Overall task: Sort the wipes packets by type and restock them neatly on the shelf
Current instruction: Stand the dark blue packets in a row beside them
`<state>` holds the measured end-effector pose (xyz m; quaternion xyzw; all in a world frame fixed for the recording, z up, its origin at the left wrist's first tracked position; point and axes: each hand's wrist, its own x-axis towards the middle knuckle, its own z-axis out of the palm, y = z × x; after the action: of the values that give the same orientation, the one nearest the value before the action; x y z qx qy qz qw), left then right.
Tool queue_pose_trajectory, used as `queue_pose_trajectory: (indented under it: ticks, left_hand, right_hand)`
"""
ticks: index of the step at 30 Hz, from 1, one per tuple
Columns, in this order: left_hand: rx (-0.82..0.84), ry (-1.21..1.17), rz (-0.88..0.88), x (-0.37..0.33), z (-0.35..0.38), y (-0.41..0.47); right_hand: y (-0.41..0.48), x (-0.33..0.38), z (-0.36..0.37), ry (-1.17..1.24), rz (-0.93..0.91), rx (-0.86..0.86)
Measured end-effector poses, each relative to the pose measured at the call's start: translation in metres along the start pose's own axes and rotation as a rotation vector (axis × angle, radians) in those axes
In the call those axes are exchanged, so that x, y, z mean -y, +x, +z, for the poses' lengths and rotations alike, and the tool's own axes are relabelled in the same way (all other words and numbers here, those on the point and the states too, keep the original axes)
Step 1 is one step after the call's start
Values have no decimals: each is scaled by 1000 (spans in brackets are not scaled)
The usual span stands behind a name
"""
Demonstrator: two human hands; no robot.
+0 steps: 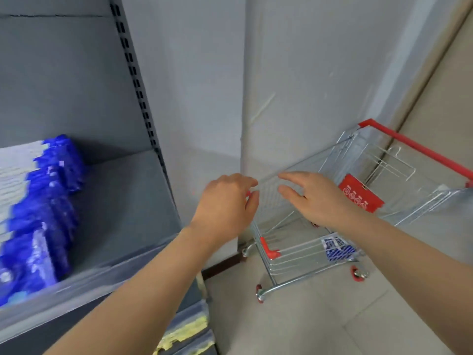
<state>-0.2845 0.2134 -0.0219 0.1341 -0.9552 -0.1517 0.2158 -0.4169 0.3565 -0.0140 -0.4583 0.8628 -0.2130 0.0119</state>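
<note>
Both hands hover over the cart (289,254) at 3 o'clock. The left hand (225,201) has loose, bent fingers and holds nothing. The right hand (317,198) has straight, spread fingers. One blue and white packet (337,248) lies low in the cart, at 4 o'clock. Blue packets (43,213) stand on the shelf (122,201) at 9 o'clock. Reach down low, pinch the packet flat, and stand it by its own kind

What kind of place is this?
Probably a shop, or a mock-up of one: a grey retail shelf with slotted uprights, stocked with blue wipes packets, and a small wire shopping cart with a red handle standing beside it.
</note>
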Motion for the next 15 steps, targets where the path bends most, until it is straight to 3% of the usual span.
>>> queue_pose_trajectory:
  ticks: [7,15]
  left_hand:
    - [185,-31,-51,-86,147,82]
    - [385,-67,-134,-103,295,184]
  right_hand:
    - [-3,-184,-32,-85,150,134]
    - [48,-362,-3,-26,302,284]
